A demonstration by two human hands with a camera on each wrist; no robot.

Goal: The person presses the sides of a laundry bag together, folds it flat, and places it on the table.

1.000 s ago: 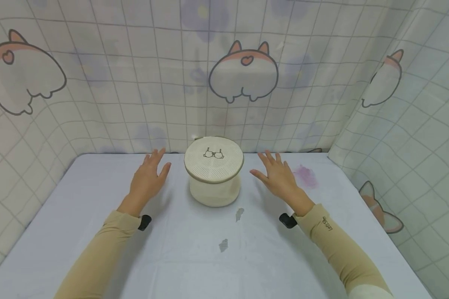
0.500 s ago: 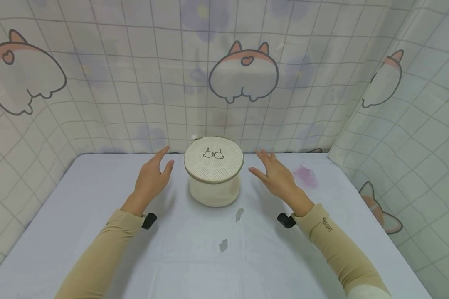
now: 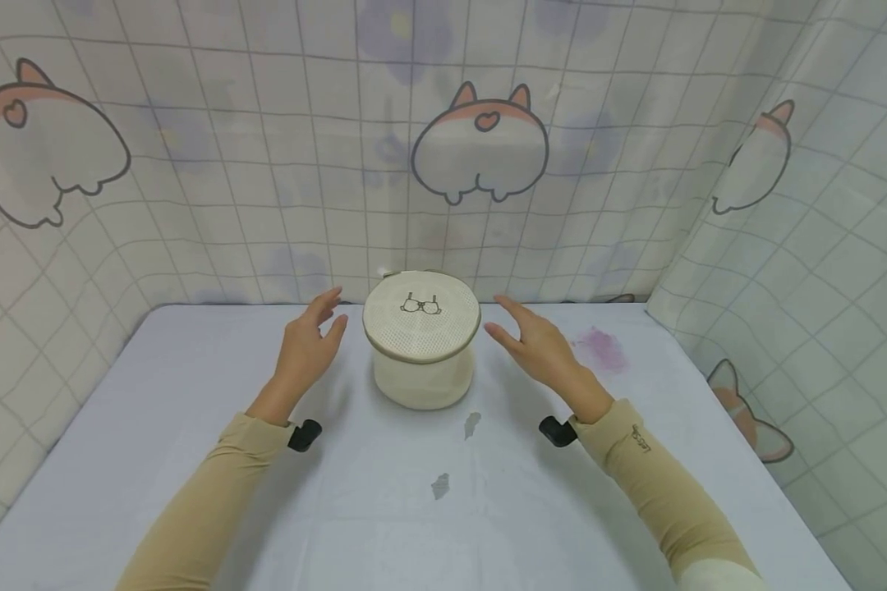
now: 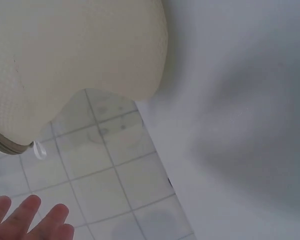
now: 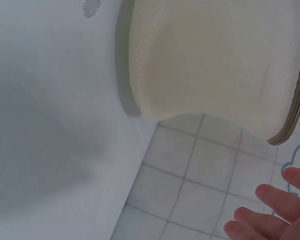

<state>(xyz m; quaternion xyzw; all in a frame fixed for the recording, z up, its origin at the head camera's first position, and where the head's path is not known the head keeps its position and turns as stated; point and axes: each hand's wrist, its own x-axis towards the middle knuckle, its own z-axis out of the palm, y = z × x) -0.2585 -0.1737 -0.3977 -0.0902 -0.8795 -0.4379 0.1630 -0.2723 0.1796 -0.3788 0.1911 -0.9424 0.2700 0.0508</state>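
A cream mesh laundry bag (image 3: 423, 382), round and upright, stands near the back of the table. Its lid bears a small bra drawing, and a zipper (image 5: 296, 107) runs round the top edge. My left hand (image 3: 306, 349) is just left of the bag, fingers loosely bent and thumb apart, holding nothing. On the other side, my right hand (image 3: 543, 349) faces the bag with fingers extended and thumb spread, also holding nothing. A gap shows between each hand and the bag. In the left wrist view a white zipper pull (image 4: 39, 150) hangs from the zipper's end.
A white cloth covers the table (image 3: 384, 525), with two grey patches (image 3: 440, 486) in front of the bag and a pink stain (image 3: 604, 350) to the right. A checked curtain (image 3: 266, 164) with cartoon dogs hangs behind and at both sides.
Both hands have moved inward toward the bag, the left one rightward and the right one slightly leftward. Their fingers have drawn closer together. The bag has stayed in place.
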